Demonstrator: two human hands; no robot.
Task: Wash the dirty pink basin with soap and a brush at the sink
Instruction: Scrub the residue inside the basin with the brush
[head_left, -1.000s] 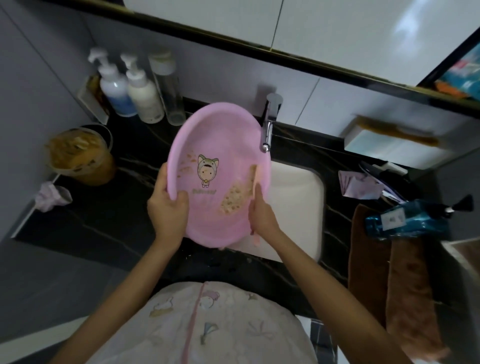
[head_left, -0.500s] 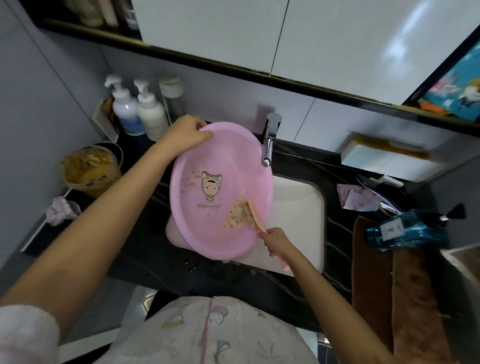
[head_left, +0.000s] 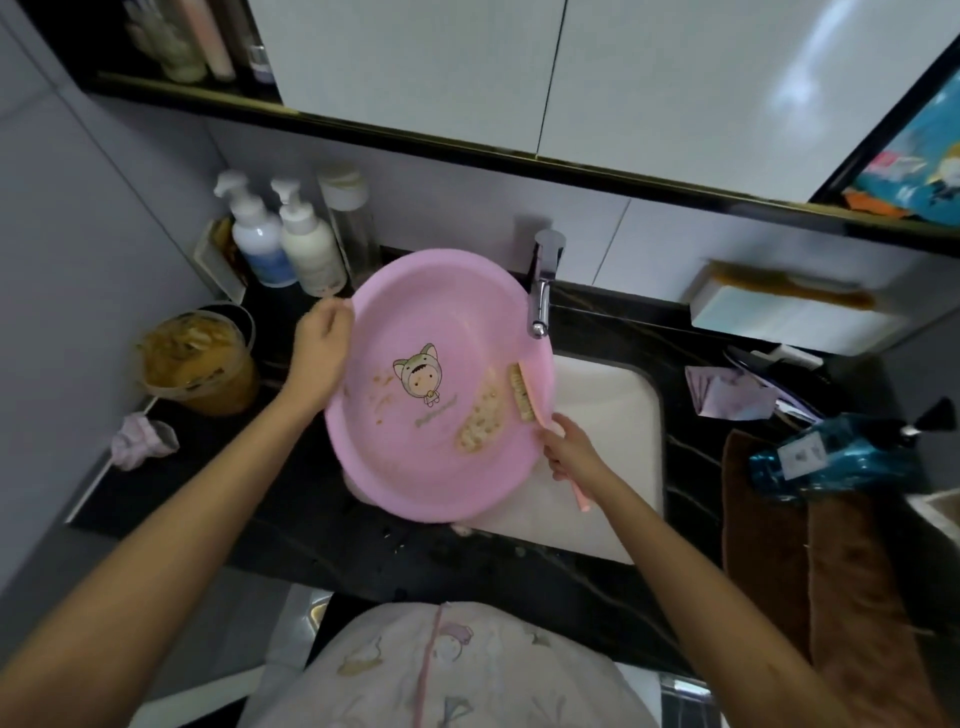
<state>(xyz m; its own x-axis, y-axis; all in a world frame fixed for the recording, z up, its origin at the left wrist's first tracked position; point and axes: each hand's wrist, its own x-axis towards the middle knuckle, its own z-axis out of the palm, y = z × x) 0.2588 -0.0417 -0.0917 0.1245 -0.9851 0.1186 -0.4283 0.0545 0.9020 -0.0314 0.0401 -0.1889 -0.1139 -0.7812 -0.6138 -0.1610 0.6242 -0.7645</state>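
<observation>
Grip: The left hand (head_left: 319, 348) curls its fingers over the far-left rim of the round pink plastic basin (head_left: 441, 312). The right hand (head_left: 569, 449) is wrapped round the handle of the pink long-handled scrubbing brush (head_left: 522, 395).
Basin: It is tipped up with its inside facing the person. Its near edge sits low over the left side of the white rectangular sink (head_left: 608, 441) and its far-right rim is just beside the chrome tap (head_left: 543, 291).
Dirt: A tan crumbly patch (head_left: 480, 423) lies near-right on the basin floor. Smaller specks lie left of the printed cartoon figure (head_left: 421, 376).
Brush: The bristle head rests against the inner right wall, just beside the big patch.
Why so: The tilt likely lets loosened grime slide into the sink, while the rim hold steadies the basin against the brush strokes.
Progress: No suds or running water show, so scrubbing seems barely begun.
Surface: The sink is set in a black veined stone counter (head_left: 234, 493), speckled along its near edge.
Left: Two white pump bottles (head_left: 306, 244) stand at the far wall. An amber tub of yellowish scraps (head_left: 197, 364) sits nearer.
Right: A blue plastic bottle (head_left: 831, 457) lies on brown towels (head_left: 805, 571).
Room: There are grey walls and white cabinet doors (head_left: 675, 78) above a dark shelf.
</observation>
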